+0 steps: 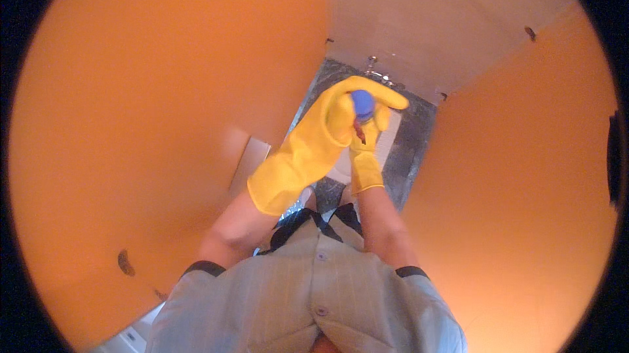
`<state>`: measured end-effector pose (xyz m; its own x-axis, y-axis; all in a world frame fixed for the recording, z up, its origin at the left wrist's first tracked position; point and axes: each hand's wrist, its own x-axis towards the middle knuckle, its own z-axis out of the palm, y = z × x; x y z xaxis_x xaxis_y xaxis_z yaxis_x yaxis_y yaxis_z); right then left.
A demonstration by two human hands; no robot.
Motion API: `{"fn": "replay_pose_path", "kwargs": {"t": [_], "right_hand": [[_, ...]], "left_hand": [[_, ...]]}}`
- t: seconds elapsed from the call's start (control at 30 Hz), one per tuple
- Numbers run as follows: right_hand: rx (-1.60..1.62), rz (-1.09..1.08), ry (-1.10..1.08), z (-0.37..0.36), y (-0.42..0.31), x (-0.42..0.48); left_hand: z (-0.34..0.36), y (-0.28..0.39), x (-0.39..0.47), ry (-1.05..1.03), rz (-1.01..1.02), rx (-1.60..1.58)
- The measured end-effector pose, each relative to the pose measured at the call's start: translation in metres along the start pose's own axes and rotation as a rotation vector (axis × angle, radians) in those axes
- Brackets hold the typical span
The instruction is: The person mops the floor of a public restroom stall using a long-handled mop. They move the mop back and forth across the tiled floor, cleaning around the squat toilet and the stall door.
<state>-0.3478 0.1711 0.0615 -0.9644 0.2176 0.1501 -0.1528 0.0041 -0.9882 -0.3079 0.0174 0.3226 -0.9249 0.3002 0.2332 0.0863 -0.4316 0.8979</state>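
My left hand (pixel 361 102), in a long yellow rubber glove, is curled around a blue round-topped object (pixel 363 103), perhaps the cap of a container. A small dark red piece (pixel 360 132) shows just under the blue top; what it is cannot be told. Lower and partly behind it is my right hand (pixel 366 156), in a matching yellow glove, its fingers mostly hidden by the left glove and the object. Beneath both hands lies a pale fixture (pixel 390 132) on the dark floor, largely covered from view.
Orange walls (pixel 172 82) close in on both sides of this narrow space. Metal valves or pipe fittings (pixel 381 76) are at the foot of the paler far wall (pixel 417 18). A pale box-like thing (pixel 251 159) is by the left wall. Dark floor (pixel 408 151) surrounds the fixture.
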Motion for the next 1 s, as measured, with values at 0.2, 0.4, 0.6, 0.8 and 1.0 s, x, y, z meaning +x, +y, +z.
{"fn": "replay_pose_path", "kwargs": {"t": [0.2,0.4,0.6,0.8,1.0], "right_hand": [[-0.301,-0.169,0.426,0.077,-0.057,-0.048],[-0.68,0.063,-0.223,0.101,-0.091,-0.092],[-0.68,-0.031,-0.309,0.106,-0.123,-0.173],[-0.661,0.042,-0.441,0.112,-0.191,-0.3],[-0.59,0.013,-0.408,0.082,-0.213,-0.366]], "left_hand": [[0.006,0.04,-0.04,0.152,0.257,0.289],[-0.004,0.127,-0.096,0.287,0.449,0.343],[0.005,0.193,-0.162,0.052,0.317,0.184],[0.017,0.231,-0.252,-0.14,0.511,0.17],[0.034,0.23,-0.32,-0.007,0.584,0.183]]}}
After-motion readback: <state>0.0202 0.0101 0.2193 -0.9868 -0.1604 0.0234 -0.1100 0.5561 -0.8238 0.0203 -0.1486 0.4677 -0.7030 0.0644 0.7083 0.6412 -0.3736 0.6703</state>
